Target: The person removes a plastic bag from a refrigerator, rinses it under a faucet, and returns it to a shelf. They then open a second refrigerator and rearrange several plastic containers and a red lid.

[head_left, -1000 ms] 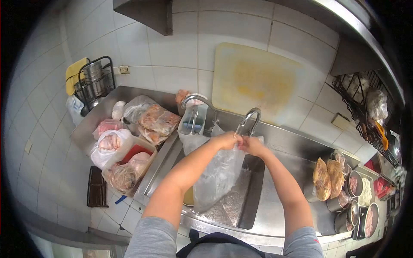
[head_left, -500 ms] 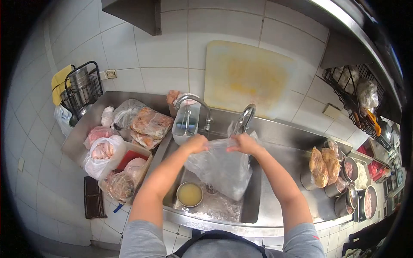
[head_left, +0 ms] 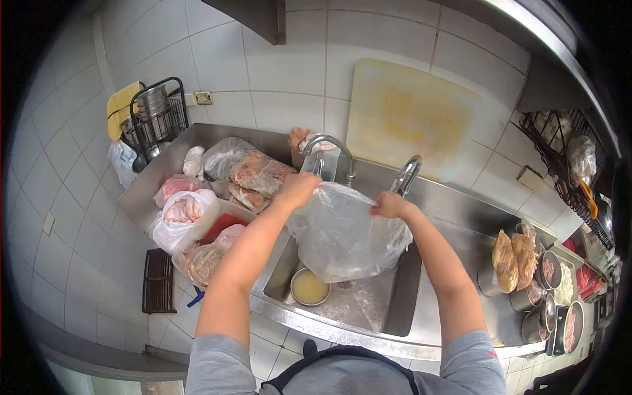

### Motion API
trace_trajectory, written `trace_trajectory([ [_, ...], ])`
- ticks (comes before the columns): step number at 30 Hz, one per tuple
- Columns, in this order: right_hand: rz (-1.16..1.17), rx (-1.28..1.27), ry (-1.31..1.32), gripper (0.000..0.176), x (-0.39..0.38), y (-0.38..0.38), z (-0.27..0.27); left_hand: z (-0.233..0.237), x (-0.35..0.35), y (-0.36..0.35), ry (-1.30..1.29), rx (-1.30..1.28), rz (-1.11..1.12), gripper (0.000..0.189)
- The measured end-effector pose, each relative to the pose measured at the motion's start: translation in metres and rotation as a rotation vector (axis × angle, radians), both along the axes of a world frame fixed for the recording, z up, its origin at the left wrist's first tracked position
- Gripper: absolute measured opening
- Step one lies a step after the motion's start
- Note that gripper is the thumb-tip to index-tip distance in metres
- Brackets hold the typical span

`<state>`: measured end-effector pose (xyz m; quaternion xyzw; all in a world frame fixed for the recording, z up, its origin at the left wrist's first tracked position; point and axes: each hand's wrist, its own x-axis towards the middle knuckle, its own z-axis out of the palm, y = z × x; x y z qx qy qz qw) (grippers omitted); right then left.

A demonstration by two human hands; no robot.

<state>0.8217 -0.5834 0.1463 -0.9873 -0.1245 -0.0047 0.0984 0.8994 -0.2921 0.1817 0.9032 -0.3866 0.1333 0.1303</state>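
Observation:
A clear plastic bag [head_left: 349,230] hangs stretched over the sink [head_left: 398,306], its top edge held between my two hands. My left hand [head_left: 301,191] is closed on the bag's upper left corner, close to the left faucet. On the upper right corner my right hand [head_left: 391,205] pinches the plastic, just below the right faucet [head_left: 409,172]. I cannot make out anything inside the bag. Below it, a round metal bowl [head_left: 309,287] of cloudy yellowish liquid stands in the sink's left part.
Bagged meat [head_left: 261,172] fills the left basin, beside a white bag of meat [head_left: 184,209]. A cutting board [head_left: 411,122] leans on the tiled wall. Right on the counter stand metal pots [head_left: 540,319] and browned bagged pieces [head_left: 505,262]. A wire rack [head_left: 559,158] hangs above.
My hands have moved apart, spreading the bag wider and raising its lower edge. The camera view has shifted, so the surroundings sit farther right.

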Motion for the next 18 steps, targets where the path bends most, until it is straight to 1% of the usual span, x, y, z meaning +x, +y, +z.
trace_trajectory([
  [2,-0.029,-0.004,-0.034,0.043,-0.004,-0.01,-0.002,0.002,0.003,-0.008,0.005,0.006,0.005,0.013],
  [5,0.042,0.11,-0.033,0.039,-0.006,-0.026,-0.004,0.01,0.002,-0.02,0.03,-0.015,0.021,0.016],
  [8,-0.13,0.22,-0.046,0.032,-0.032,-0.016,0.024,0.022,0.006,-0.023,-0.025,0.001,0.019,0.015],
  [11,-0.109,0.244,-0.077,0.031,-0.028,-0.018,0.017,0.044,-0.001,-0.018,-0.012,-0.013,0.028,0.014],
  [12,-0.111,0.223,-0.063,0.032,-0.029,-0.02,0.015,0.046,-0.001,-0.016,-0.017,-0.027,0.039,0.014],
  [14,-0.105,0.181,-0.037,0.034,-0.028,-0.02,0.014,0.036,0.004,-0.016,-0.005,0.034,-0.019,0.014],
  [16,-0.069,0.031,-0.108,0.035,-0.038,-0.01,0.012,0.033,-0.008,-0.022,0.005,0.095,-0.103,0.015],
  [17,-0.047,-0.044,-0.142,0.036,-0.043,-0.003,0.01,0.03,-0.025,-0.037,0.012,0.127,-0.162,0.015],
  [18,0.076,0.199,-0.232,0.034,-0.039,0.007,0.005,0.024,-0.04,-0.054,-0.025,0.089,-0.242,0.014],
])
